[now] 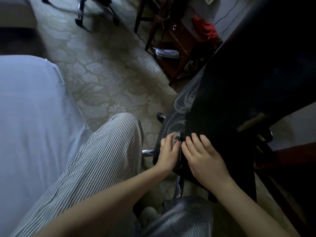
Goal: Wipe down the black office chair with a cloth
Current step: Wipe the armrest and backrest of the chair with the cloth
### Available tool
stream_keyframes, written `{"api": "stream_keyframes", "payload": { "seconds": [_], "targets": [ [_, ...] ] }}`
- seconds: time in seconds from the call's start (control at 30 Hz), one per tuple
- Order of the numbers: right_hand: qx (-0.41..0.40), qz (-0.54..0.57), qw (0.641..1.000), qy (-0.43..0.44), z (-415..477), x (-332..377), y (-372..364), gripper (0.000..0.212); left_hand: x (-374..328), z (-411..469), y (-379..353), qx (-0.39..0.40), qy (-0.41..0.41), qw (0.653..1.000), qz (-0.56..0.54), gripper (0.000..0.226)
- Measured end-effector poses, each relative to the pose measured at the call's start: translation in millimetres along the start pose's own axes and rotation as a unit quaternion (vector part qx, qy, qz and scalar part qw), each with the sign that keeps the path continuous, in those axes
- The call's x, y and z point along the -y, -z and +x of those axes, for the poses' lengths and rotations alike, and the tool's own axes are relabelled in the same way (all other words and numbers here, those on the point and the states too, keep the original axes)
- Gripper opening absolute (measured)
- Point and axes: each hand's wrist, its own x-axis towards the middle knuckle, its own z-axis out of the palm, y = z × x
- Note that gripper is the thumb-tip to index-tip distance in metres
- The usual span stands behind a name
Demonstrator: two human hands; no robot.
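Observation:
The black office chair (pixel 227 103) fills the right half of the head view, its backrest dark and its seat edge streaked with pale wipe marks. My left hand (pixel 168 152) presses a small grey cloth (pixel 176 138) against the seat's front edge, fingers curled over it. Right beside it, my right hand (pixel 204 159) lies flat on the dark chair fabric with its fingers spread and nothing in them. Most of the cloth is hidden under my left fingers.
A white bed (pixel 30 117) takes up the left side. My striped trouser legs (pixel 102 159) are in the foreground. A dark wooden desk (pixel 171 41) with a red cloth (pixel 206 29) stands behind the chair. Another chair's wheeled base (pixel 95 14) sits at top on the patterned carpet.

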Motion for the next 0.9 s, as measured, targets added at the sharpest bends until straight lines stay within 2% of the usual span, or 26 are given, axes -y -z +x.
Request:
{"api": "stream_keyframes", "payload": {
  "seconds": [0.13,0.27,0.43,0.63,0.77,0.9],
  "targets": [
    [-0.007,0.053,0.997,-0.052,-11,10,8,0.047,-25,-11,-7,0.045,-0.088,0.994,-0.038,0.027],
    [-0.026,0.08,0.993,-0.077,-29,9,8,0.048,-42,-16,-14,0.093,-0.093,0.989,-0.065,0.022],
    [-0.03,0.094,0.993,-0.062,-53,13,6,0.044,-30,-33,-30,0.034,-0.126,0.991,-0.029,0.024],
    [-0.022,0.136,0.987,-0.08,-56,17,15,0.046,-17,-34,-49,-0.007,-0.088,0.996,-0.027,0.024],
    [0.039,0.134,0.985,-0.099,-54,18,11,0.046,-5,-34,-58,-0.043,-0.042,0.998,-0.017,0.022],
    [0.109,0.18,0.968,-0.137,-48,24,5,0.062,13,-28,-61,-0.075,-0.005,0.997,0.013,0.02]
  ]
}}
